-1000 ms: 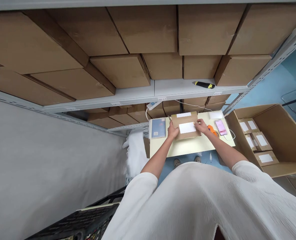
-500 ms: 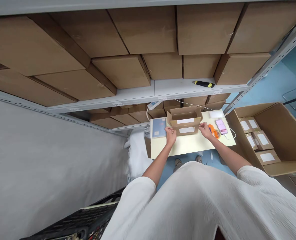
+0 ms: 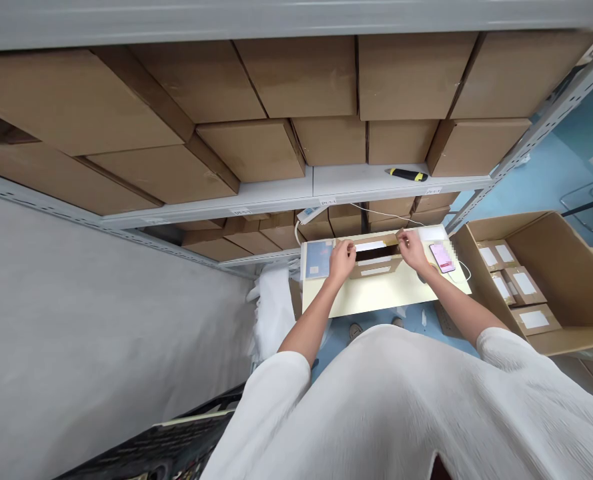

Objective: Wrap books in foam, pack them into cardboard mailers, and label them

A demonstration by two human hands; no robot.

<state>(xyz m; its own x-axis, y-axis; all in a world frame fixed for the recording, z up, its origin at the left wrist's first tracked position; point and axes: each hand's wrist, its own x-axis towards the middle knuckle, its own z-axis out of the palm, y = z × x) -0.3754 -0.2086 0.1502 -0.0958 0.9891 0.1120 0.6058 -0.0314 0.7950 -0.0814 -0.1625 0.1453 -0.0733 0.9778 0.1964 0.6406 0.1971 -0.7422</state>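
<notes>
On the small pale table stands a cardboard box (image 3: 385, 266) with white labels, its top flaps partly folded and a dark gap between them. My left hand (image 3: 343, 259) has its fingers closed on the box's upper left edge. Opposite it, my right hand (image 3: 412, 249) pinches cardboard at the upper right end of the box. Behind my right wrist the orange tape dispenser is almost wholly hidden. To the left of the box lies a flat blue item (image 3: 319, 259), and to the right a phone (image 3: 442, 257) with a lit screen.
A shelf (image 3: 276, 193) of cardboard boxes rises above the table (image 3: 336, 300), with a black and yellow utility knife (image 3: 407, 175) on its ledge. At right, a large open carton (image 3: 566, 267) holds several small labelled boxes. White wrapping material (image 3: 276, 300) hangs left of the table.
Both hands have moved up and inward from the box's sides to its top ends. The upright flaps have come inward, narrowing the opening. My right arm now covers the orange tape dispenser.
</notes>
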